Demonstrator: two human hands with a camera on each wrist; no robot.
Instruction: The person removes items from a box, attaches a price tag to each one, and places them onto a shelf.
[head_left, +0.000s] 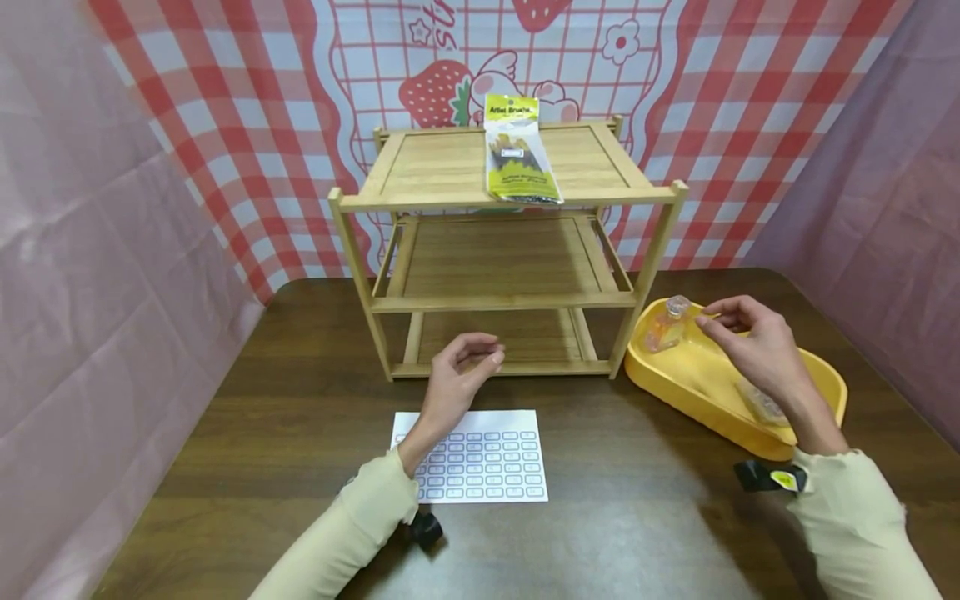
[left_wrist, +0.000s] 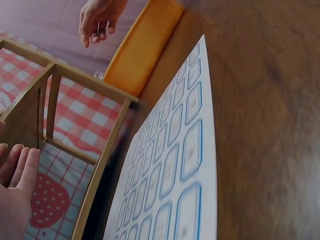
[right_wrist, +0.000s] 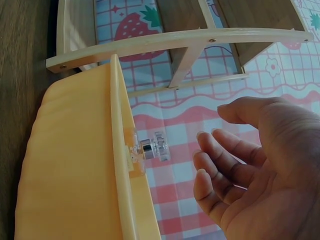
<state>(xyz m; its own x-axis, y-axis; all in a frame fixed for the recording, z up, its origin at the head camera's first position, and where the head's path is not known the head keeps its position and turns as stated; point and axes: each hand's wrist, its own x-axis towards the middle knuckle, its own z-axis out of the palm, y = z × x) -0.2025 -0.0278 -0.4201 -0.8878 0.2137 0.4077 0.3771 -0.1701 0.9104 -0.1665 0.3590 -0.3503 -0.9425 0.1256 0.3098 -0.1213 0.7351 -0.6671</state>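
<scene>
My right hand [head_left: 757, 346] hangs over the yellow tray [head_left: 705, 408] with its fingers bent loosely and nothing between them. Just left of its fingertips, a small glass bottle [head_left: 664, 327] with a clear faceted cap leans in the tray's far end. In the right wrist view the cap [right_wrist: 159, 146] sticks up past the tray's rim, apart from the hand [right_wrist: 265, 165]. Under the right wrist lies another clear item [head_left: 761, 402], partly hidden. My left hand [head_left: 453, 383] is held above a white sheet of blue-outlined labels [head_left: 487, 458], empty, fingers loosely bent, in front of the rack's lowest shelf.
A three-level wooden rack [head_left: 502, 302] stands at the back centre. On its top shelf lies a yellow-green packet of artist brushes [head_left: 517, 158]. Behind hangs a red-and-white checked cloth [head_left: 225, 108], with pink cloth at both sides. The tray stands close to the rack's right front leg.
</scene>
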